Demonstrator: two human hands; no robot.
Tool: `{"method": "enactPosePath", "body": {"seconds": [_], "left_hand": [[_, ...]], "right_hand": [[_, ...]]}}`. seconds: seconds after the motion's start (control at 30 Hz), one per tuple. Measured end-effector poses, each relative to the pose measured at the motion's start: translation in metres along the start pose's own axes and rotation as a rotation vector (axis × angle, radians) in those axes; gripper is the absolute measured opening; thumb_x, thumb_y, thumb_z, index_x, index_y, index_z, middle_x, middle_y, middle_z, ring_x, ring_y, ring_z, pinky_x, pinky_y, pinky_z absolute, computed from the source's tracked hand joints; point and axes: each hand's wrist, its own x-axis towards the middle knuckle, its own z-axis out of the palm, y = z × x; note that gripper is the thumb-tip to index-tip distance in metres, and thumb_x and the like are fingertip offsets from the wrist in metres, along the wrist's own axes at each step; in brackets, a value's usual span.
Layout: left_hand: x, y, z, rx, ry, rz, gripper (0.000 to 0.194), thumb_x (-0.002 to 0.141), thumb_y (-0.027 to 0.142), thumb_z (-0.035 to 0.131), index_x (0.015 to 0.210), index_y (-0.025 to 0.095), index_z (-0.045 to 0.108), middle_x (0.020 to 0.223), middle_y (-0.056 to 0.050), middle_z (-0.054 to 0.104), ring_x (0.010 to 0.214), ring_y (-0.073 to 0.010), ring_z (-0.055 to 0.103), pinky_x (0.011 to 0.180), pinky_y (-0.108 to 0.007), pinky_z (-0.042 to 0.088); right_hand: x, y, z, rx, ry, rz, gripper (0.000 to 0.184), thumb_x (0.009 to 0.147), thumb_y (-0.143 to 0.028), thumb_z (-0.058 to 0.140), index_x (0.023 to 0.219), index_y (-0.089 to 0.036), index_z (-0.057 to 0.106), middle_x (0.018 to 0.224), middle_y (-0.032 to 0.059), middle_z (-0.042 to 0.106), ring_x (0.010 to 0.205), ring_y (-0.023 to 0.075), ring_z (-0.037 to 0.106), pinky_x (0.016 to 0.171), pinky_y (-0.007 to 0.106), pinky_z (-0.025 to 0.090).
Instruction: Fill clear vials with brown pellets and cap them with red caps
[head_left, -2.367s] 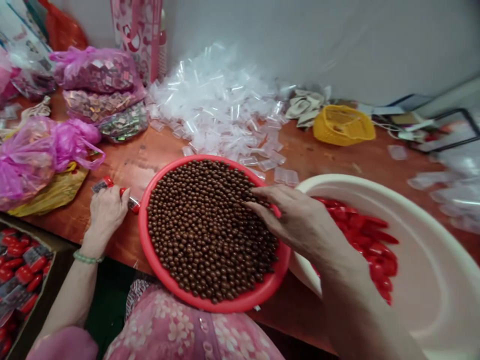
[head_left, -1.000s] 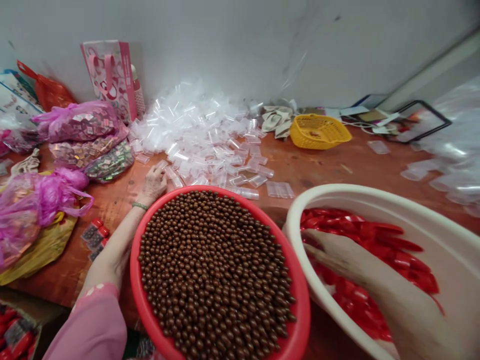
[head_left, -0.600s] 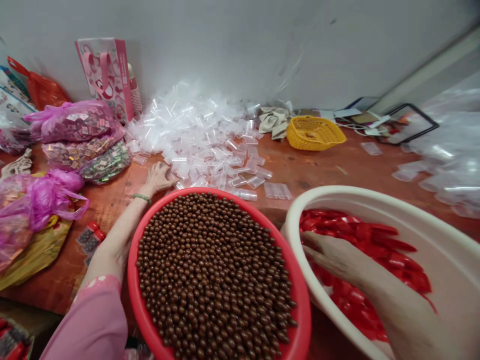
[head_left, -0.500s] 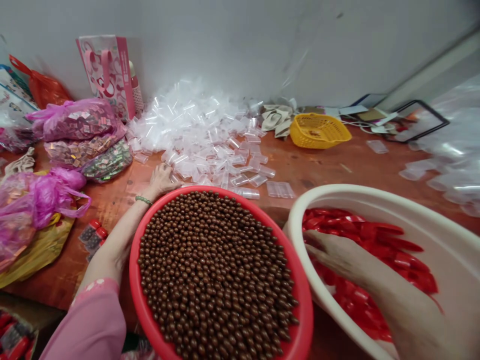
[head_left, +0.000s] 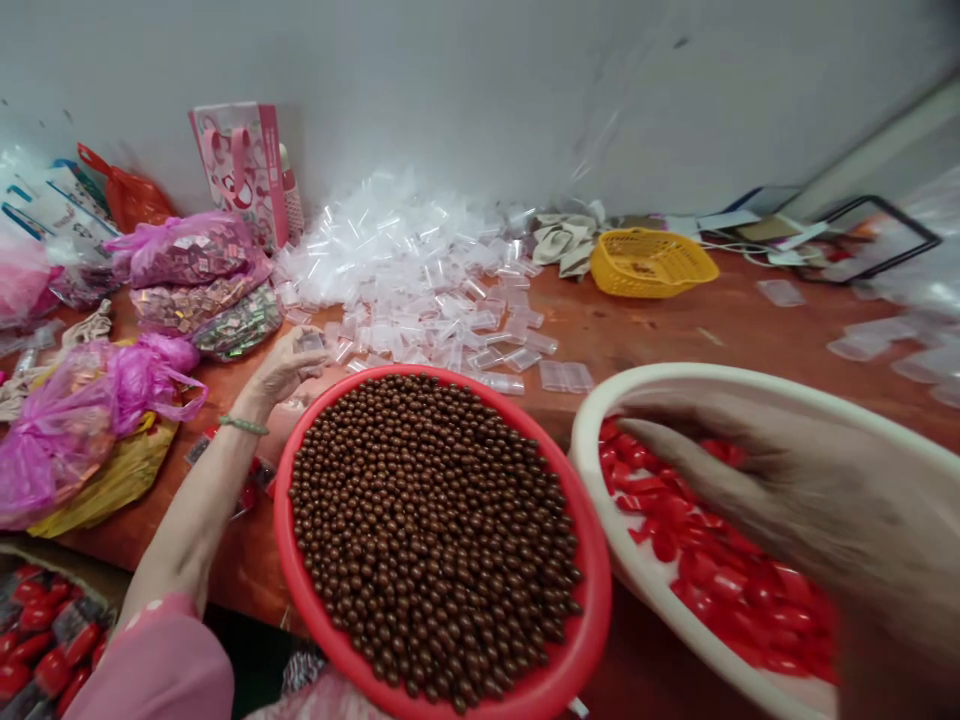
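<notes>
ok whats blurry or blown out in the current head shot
Head view: the right hand is smeared by blur, its fingertips dark and indistinct; the left hand looks sharper; the clear plastic pieces glint and merge into pale haze near the wall; the brown balls look crisp, with small highlights.

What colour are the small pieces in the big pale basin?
Bright red; the small pieces show best in the head view.

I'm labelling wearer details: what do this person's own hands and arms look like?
The bare left hand has a green beaded bracelet round its wrist; higher up the arm is a pink cloth sleeve, its cuff patterned with pale spots. The right hand is ungloved too but blurred; no bracelet or sleeve shows on that arm.
</notes>
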Motion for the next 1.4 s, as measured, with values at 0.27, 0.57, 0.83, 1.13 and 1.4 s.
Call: {"method": "enactPosePath", "body": {"seconds": [0.27,0.57,0.83,1.13,1.4], "left_hand": [[-0.088,0.047,0.048,-0.259,-0.38,-0.036,0.047,0.061,0.024,0.08,0.101,0.016,0.057,0.095,-0.004,0.062,0.08,-0.0132,0.057,0.066,-0.022,0.043],[-0.118,0.055,0.071,-0.123,-0.322,-0.041,0.032,0.075,0.028,0.071,0.099,0.019,0.051,0.09,0.0,0.057,0.077,-0.011,0.055,0.07,-0.023,0.046],[-0.129,0.044,0.071,0.487,-0.174,0.214,0.033,0.085,0.019,0.058,0.115,0.02,0.046,0.103,-0.007,0.066,0.094,-0.02,0.068,0.085,-0.035,0.055],[-0.134,0.029,0.069,0.772,-0.261,0.374,0.026,0.095,0.02,0.045,0.119,0.014,0.053,0.116,-0.014,0.067,0.109,-0.023,0.065,0.096,-0.04,0.053],[-0.144,0.036,0.067,0.949,-0.32,0.451,0.047,0.1,0.028,0.031,0.144,0.011,0.036,0.136,-0.018,0.054,0.13,-0.0276,0.05,0.112,-0.049,0.042]], "right_hand": [[0.042,-0.097,0.047,0.427,-0.22,-0.415,0.032,0.087,-0.03,0.068,0.116,-0.018,0.061,0.11,0.009,0.07,0.101,0.0217,0.066,0.088,0.034,0.053],[0.021,-0.092,0.062,0.609,-0.293,-0.297,0.015,0.087,-0.024,0.063,0.1,-0.016,0.063,0.093,0.0067,0.067,0.081,0.017,0.062,0.072,0.029,0.05],[0.0,-0.057,0.068,0.799,-0.405,-0.029,0.024,0.084,-0.03,0.066,0.104,-0.018,0.06,0.089,0.0029,0.062,0.074,0.015,0.06,0.067,0.029,0.051],[-0.005,-0.06,0.074,-0.023,-0.515,-0.371,0.02,0.091,-0.023,0.059,0.108,-0.014,0.064,0.107,0.0134,0.063,0.102,0.0279,0.056,0.092,0.044,0.047],[0.002,-0.088,0.081,-0.265,-0.498,-0.482,0.021,0.095,-0.024,0.053,0.104,-0.011,0.066,0.098,0.0139,0.065,0.088,0.0247,0.058,0.083,0.037,0.048]]}}
